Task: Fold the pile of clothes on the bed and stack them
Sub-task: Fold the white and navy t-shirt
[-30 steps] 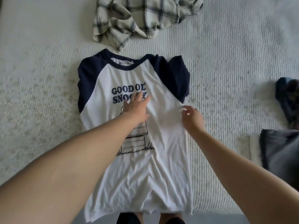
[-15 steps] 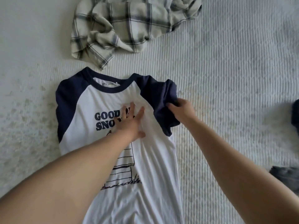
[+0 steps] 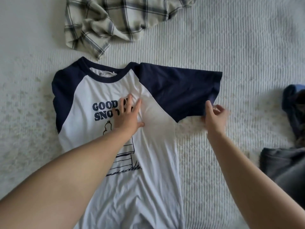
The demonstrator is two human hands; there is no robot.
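White ribbed bedding covers the bed (image 3: pixel 231 47) from edge to edge, and spread front-up across the middle of the frame lies a white cotton T-shirt with navy raglan sleeves and a dark printed slogan (image 3: pixel 148 162), collar toward the top, hem running off the bottom edge. Left hand (image 3: pixel 127 115) sits flat on the chest print, fingers straight and fanned, pressing the fabric down, with creases radiating from the fingertips. Right hand (image 3: pixel 214 115), right of centre, pinches the lower corner of the shirt's navy sleeve (image 3: pixel 181 90) between thumb and fingers; that sleeve is stretched out sideways toward the right of the frame, fully extended. On the left side of the picture, the other sleeve is tucked close along the shirt's body. Up at the top centre, a crumpled cream-and-navy plaid flannel shirt (image 3: pixel 115 22) lies in a heap, one corner just short of the T-shirt's collar. Over at the right edge, a bunched dark blue garment (image 3: pixel 293 109), and below it a grey fabric piece (image 3: pixel 283 166), both well apart from the T-shirt.
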